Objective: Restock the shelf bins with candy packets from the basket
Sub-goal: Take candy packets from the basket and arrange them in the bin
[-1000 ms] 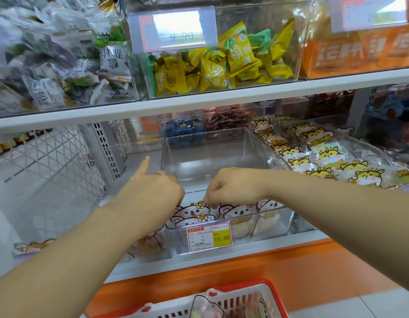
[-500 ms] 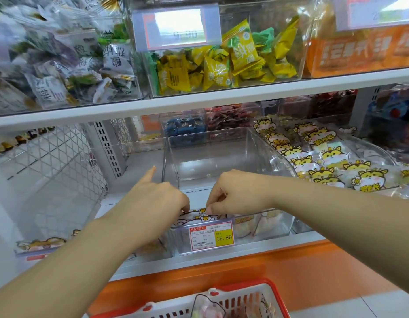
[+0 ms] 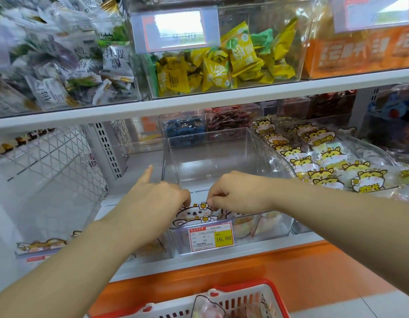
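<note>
A clear plastic shelf bin (image 3: pixel 224 154) stands on the lower shelf, with a few white cartoon-animal candy packets (image 3: pixel 194 214) upright at its front behind a yellow price tag (image 3: pixel 211 238). My left hand (image 3: pixel 153 198) pinches the top edge of the front packet, its index finger sticking out straight. My right hand (image 3: pixel 240 193) has curled fingers pinching the packet tops beside it. Most of the bin behind the packets holds nothing. The red and white basket (image 3: pixel 275 294) is at the bottom edge, with more packets (image 3: pixel 205 308) inside.
To the right lies a bin of yellow hamster packets (image 3: pixel 325 171). A low bin (image 3: pixel 43 246) with a few packets sits at the left. The upper shelf (image 3: pixel 222 99) carries bins of yellow and grey-white sweets. An orange panel runs below the shelf.
Both hands have sunk slightly and drawn closer together over the front of the bin. The packets now sit lower behind the price tag.
</note>
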A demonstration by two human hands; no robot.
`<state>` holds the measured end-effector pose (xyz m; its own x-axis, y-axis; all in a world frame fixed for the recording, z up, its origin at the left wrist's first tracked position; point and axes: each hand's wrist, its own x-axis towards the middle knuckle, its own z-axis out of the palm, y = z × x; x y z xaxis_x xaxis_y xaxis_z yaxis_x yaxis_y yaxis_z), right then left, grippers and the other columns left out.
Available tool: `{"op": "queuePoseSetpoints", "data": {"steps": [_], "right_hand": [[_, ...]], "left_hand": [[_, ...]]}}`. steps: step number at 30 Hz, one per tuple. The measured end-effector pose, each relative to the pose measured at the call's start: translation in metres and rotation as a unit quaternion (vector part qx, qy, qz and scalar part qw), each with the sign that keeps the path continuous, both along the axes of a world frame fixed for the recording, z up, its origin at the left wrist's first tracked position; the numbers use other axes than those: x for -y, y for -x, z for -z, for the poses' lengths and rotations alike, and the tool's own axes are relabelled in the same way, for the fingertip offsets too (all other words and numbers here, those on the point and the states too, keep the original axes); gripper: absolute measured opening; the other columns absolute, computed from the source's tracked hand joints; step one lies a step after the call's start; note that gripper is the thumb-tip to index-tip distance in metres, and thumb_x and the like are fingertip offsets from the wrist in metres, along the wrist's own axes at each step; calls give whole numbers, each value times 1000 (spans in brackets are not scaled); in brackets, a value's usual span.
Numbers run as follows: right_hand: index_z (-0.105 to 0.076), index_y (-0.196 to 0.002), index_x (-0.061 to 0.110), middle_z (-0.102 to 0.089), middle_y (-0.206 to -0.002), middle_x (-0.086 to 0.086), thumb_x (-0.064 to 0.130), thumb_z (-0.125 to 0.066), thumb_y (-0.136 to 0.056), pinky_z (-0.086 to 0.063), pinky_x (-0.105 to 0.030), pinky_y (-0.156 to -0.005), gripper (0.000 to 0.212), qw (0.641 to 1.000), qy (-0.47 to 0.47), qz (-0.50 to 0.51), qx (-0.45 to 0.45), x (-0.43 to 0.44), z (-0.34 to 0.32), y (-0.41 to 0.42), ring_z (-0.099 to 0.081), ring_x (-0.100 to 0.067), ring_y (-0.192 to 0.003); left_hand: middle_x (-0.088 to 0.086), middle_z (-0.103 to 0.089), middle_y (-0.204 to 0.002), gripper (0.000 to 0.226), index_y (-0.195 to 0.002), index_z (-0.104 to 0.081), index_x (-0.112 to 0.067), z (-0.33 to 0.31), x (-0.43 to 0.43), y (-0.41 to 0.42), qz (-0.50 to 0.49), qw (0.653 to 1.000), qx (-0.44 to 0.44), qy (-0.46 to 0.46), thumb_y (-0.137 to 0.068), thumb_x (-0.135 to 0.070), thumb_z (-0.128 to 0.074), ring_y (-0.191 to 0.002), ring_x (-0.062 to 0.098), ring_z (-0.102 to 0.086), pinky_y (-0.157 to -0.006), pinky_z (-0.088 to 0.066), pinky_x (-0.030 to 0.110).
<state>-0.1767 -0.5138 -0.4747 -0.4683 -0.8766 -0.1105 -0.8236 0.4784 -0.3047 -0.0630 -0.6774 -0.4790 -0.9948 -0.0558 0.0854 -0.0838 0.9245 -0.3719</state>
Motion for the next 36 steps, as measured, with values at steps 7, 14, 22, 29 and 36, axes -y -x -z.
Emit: {"op": "queuePoseSetpoints", "data": {"steps": [7, 14, 22, 29, 36], "right_hand": [[-69, -122, 16, -69, -116, 0, 37, -46, -104, -45, -27, -84, 36, 1000, -8, -1, 9, -2, -5, -2, -59, -14, -97], [-69, -113, 14, -68, -106, -2, 40, -41, -105, -49, -35, -89, 39, 1000, 0, 11, 13, -4, -2, 4, -59, -20, -97], [-69, -120, 24, -67, -123, 10, 29, -52, -100, -46, -31, -95, 26, 983, 158, 26, -94, -25, -9, -16, -57, -8, -105], [-74, -102, 26, -73, -98, 11, 29, -58, -94, -47, -21, -74, 18, 983, 177, 3, -54, -58, 28, -105, -59, 2, -81], [-71, -115, 25, -69, -114, 9, 31, -56, -98, -43, -20, -83, 25, 995, -61, -7, 81, -60, 119, -171, -61, -8, -100]], "left_hand": [[-15, -63, -127, 41, -135, -50, -41, 3, 0, 0, -2, 1000, 3, -7, -103, -15, -49, -123, 5, -57, -122, 3, 52], [-16, -60, -131, 40, -136, -49, -42, -1, -2, -1, -2, 1000, 6, -12, -104, -18, -47, -123, 6, -57, -123, 1, 54], [-9, -65, -114, 29, -120, -65, -34, -12, -13, -27, 108, 987, -112, -35, -92, -29, -67, -106, 19, -68, -115, -27, 58], [-10, -70, -104, 28, -107, -69, -30, 29, -32, -114, 97, 980, -105, -136, -94, -33, -45, -97, 18, -67, -93, -48, 41], [-11, -65, -126, 28, -124, -63, -36, 116, -17, -197, -52, 961, 167, -216, -101, -35, -46, -111, 18, -62, -89, -52, 34]]}}
